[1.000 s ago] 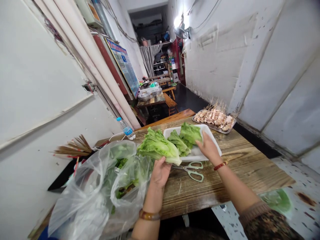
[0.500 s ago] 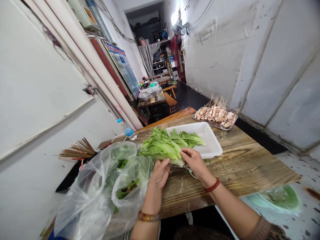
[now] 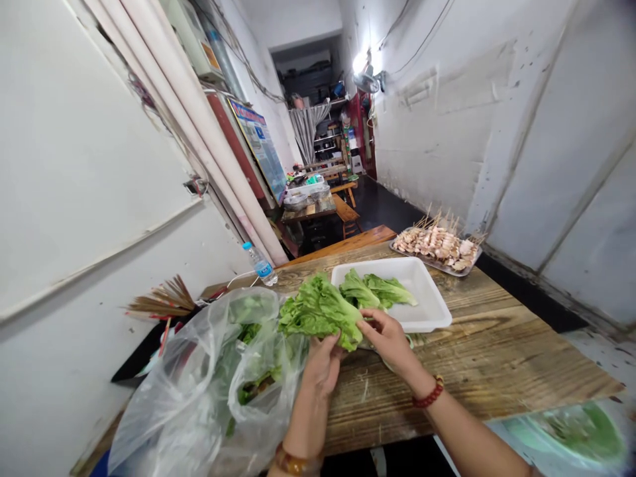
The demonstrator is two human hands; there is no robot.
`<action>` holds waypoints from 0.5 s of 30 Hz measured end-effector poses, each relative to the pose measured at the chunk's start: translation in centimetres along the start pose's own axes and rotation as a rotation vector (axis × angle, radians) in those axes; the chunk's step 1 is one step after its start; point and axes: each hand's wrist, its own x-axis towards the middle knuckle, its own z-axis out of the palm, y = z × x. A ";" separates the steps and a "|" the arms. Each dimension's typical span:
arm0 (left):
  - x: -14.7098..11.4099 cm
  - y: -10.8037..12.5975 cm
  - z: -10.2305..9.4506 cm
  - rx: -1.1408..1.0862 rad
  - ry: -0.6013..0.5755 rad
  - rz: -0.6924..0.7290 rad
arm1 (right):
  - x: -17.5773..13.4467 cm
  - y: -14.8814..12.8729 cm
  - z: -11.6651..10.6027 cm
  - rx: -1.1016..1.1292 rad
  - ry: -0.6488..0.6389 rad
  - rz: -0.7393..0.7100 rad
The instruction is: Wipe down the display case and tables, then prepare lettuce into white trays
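Between my hands, above the wooden table (image 3: 477,351), is a bunch of green lettuce leaves (image 3: 318,308). My left hand (image 3: 322,361) grips its lower edge, thumb on top. My right hand (image 3: 390,338) pinches the right side of the same lettuce with thumb and fingers. Just behind it, a white plastic tray (image 3: 432,305) holds more lettuce leaves (image 3: 390,289). Left of my left hand, a clear plastic bag (image 3: 183,391) lies open with leafy greens inside. Under my right hand, part of a pale green-rimmed object shows, mostly hidden.
A tray of skewered meat (image 3: 442,245) stands at the table's far right. A water bottle (image 3: 261,265) and a bundle of thin sticks (image 3: 163,298) are at the left. A green basin (image 3: 581,430) sits low at the right. Benches and another table stand farther back.
The lettuce has turned in my hands, its pale stem end no longer showing and a leafy edge now facing me. The view has shifted slightly, so the surroundings appear lower and to the right.
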 end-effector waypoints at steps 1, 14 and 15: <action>0.0 0.0 -0.2 0.000 0.005 0.004 | 0.0 0.0 0.1 -0.009 0.001 0.006; 0.9 -0.6 -1.4 -0.193 -0.020 -0.037 | -0.1 0.5 2.4 0.374 0.177 0.195; 0.9 -0.5 -1.6 -0.198 -0.040 -0.057 | 0.0 0.5 2.5 0.434 0.175 0.238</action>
